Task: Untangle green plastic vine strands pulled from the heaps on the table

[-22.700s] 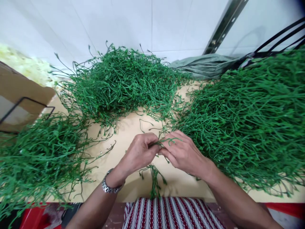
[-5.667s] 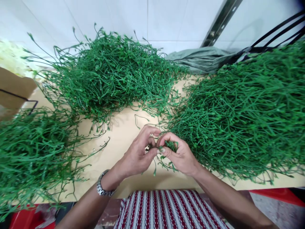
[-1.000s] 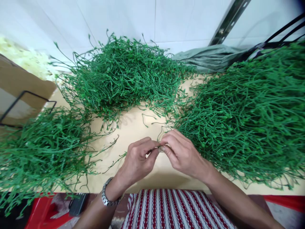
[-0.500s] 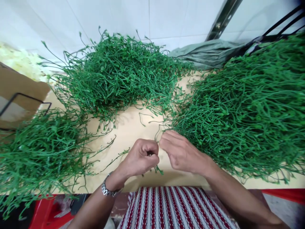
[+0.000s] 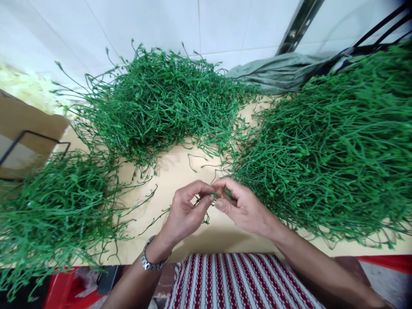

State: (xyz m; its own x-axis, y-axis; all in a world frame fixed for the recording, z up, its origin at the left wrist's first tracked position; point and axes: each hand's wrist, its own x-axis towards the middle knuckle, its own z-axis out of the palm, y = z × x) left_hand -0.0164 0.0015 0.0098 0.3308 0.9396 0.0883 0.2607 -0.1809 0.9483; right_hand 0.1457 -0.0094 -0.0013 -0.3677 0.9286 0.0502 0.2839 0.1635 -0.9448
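Note:
My left hand (image 5: pixel 188 210), with a metal watch (image 5: pixel 151 257) on its wrist, is closed in a pinch at the middle of the table's near side. A few thin green stems (image 5: pixel 206 219) show at its fingers and hang just below them. My right hand (image 5: pixel 243 208) meets it fingertip to fingertip, its fingers curled and the thumb bent in. A bit of green shows inside the right hand's curl, and the rest of what it grips is hidden. Loose stems (image 5: pixel 154 221) lie on the table left of my left hand.
Heaps of tangled green stems surround my hands: a back heap (image 5: pixel 161 103), a left heap (image 5: pixel 61 206) and a large right heap (image 5: pixel 337 159). A cardboard box (image 5: pixel 28 128) stands at left. Grey-green cloth (image 5: pixel 277 73) lies by the tiled wall (image 5: pixel 154 25).
Half a second ago my hands were turned down in fists; now the thumbs and fingertips face up and meet. Earlier, a small stem bunch lay near the table's front edge; it is no longer there.

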